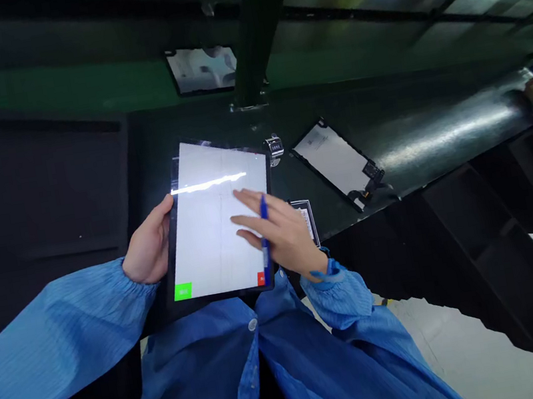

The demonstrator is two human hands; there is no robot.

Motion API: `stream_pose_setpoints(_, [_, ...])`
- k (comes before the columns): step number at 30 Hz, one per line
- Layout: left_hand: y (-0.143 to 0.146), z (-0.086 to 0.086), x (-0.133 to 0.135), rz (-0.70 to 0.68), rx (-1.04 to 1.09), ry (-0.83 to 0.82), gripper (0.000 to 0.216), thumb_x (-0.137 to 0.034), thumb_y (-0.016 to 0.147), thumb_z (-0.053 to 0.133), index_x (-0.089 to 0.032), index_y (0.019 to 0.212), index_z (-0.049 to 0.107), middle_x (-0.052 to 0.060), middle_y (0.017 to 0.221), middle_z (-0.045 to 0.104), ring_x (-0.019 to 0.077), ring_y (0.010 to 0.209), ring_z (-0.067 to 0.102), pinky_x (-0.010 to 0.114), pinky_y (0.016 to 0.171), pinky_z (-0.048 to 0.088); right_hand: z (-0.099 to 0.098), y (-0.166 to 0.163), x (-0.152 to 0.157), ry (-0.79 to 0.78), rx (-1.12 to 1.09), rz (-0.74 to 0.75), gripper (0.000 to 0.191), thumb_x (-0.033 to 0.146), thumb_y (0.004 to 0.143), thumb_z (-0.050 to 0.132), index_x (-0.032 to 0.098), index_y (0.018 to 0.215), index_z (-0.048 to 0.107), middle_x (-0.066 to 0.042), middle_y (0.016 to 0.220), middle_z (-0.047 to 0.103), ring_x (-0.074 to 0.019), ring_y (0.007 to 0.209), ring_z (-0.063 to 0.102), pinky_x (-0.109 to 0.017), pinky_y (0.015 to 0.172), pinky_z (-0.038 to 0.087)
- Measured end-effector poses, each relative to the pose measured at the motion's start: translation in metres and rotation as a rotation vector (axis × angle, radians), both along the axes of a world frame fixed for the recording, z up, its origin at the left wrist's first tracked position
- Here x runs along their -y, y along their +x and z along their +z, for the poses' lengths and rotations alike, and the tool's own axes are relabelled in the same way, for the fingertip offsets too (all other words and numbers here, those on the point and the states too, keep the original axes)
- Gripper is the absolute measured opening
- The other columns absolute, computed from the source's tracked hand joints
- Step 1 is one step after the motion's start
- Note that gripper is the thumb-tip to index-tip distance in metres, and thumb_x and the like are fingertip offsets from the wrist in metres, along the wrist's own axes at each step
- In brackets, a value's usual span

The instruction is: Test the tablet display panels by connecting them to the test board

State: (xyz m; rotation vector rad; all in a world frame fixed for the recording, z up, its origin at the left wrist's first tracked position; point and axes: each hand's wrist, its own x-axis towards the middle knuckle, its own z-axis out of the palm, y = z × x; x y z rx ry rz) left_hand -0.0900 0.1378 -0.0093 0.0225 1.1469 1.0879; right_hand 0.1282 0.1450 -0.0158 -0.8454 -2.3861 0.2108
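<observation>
The left hand (150,248) grasps the left border of a lit display panel (210,228), thumb along its edge. The right hand (287,233) is over the screen with fingers spread, a blue pen (266,253) tucked between them; whether the fingertips touch the glass I cannot tell. The panel lies tilted in front of the body at the bench (413,102), showing white with a green and a red block at its near corners. It looks thin, stiff and fairly light, with slick, breakable glass, so the dark side borders seem the best hold, away from the middle. Just beyond it sits a small counter (275,147); to the right are a labelled card (306,219) and an unlit panel (333,158), and farther off, black trays (471,214)
</observation>
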Motion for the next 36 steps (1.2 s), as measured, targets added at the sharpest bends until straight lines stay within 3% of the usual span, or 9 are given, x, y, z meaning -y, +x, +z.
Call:
stream_pose_setpoints(4, [0.001,0.002,-0.001,0.023,-0.031,-0.032,0.044,-0.034,0.104,0.036,-0.008,0.127,0.063,0.007,0.088,0.075,0.0226,0.09,0.073,0.035,0.095,0.057,-0.002,0.036,-0.006,0.004,-0.26,-0.309,0.019,0.023,0.098,0.054,0.025,0.112,0.068,-0.006,0.12,0.072,-0.0205,0.111,0.069,-0.038,0.095,0.058])
stream_pose_setpoints(7, [0.003,0.004,-0.002,0.028,-0.067,-0.03,0.044,-0.033,0.104,0.034,-0.009,0.124,0.066,0.008,0.093,0.075,0.0238,0.096,0.072,0.038,0.098,0.056,-0.022,0.063,-0.009,-0.052,-0.254,-0.43,0.015,0.024,0.096,0.058,0.024,0.102,0.071,-0.002,0.092,0.075,-0.0162,0.083,0.071,-0.031,0.079,0.059])
stream_pose_setpoints(11, [0.002,0.003,-0.001,0.031,-0.118,-0.029,0.039,-0.034,0.102,0.04,-0.012,0.12,0.067,0.006,0.093,0.075,0.0233,0.097,0.072,0.038,0.1,0.055,-0.053,0.08,-0.007,-0.124,-0.163,-0.443,0.015,0.025,0.095,0.058,0.021,0.094,0.072,-0.002,0.083,0.072,-0.0138,0.073,0.067,-0.026,0.07,0.055])
stream_pose_setpoints(14, [0.0,0.0,0.0,0.022,-0.144,-0.015,0.038,-0.034,0.101,0.042,-0.012,0.124,0.064,0.006,0.096,0.075,0.0233,0.098,0.072,0.039,0.1,0.055,-0.064,0.081,-0.005,-0.102,-0.124,-0.472,0.017,0.024,0.094,0.056,0.02,0.092,0.073,-0.003,0.08,0.071,-0.0141,0.072,0.065,-0.026,0.069,0.052])
stream_pose_setpoints(21, [-0.001,-0.001,0.002,-0.024,-0.145,-0.029,0.044,-0.036,0.101,0.04,-0.008,0.129,0.059,0.01,0.098,0.074,0.0268,0.099,0.071,0.044,0.099,0.056,-0.066,0.081,-0.008,-0.144,-0.012,-0.514,0.019,0.024,0.094,0.054,0.02,0.095,0.073,-0.006,0.081,0.07,-0.017,0.075,0.065,-0.028,0.073,0.051])
stream_pose_setpoints(36, [-0.002,-0.002,0.001,0.03,-0.115,-0.006,0.039,-0.035,0.101,0.041,-0.01,0.111,0.069,0.008,0.091,0.075,0.0237,0.092,0.073,0.039,0.094,0.058,-0.069,0.08,-0.011,-0.15,-0.037,-0.531,0.018,0.026,0.095,0.054,0.021,0.094,0.072,-0.004,0.079,0.069,-0.0159,0.072,0.064,-0.027,0.071,0.051])
